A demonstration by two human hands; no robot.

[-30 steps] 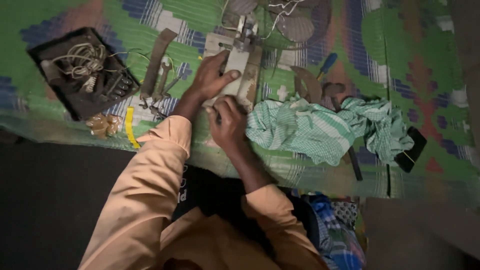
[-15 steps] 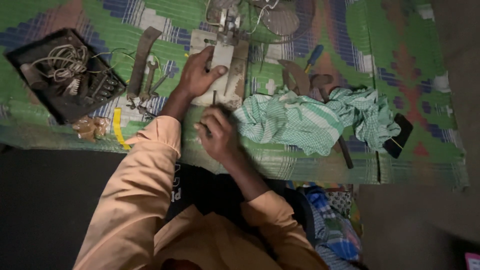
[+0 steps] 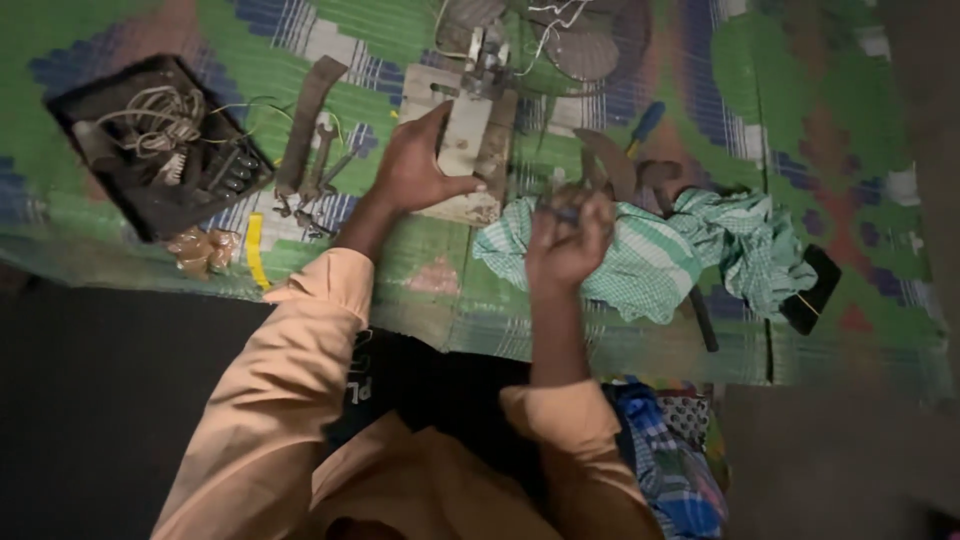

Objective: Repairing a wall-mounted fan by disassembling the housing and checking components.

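We see the left hand (image 3: 415, 165) with its grip closed on the pale metal block (image 3: 462, 150), far centre on the green woven mat (image 3: 420, 265). Right hand (image 3: 568, 238) curled round a small dark tool (image 3: 566, 205), blurred, just above the checked green cloth (image 3: 655, 262). Spanners (image 3: 318, 180) and black box of wires (image 3: 160, 145) sit left.

Probably a home floor repair spot: woven mat (image 3: 800, 100), spanners (image 3: 320, 170), wired black box (image 3: 160, 145).
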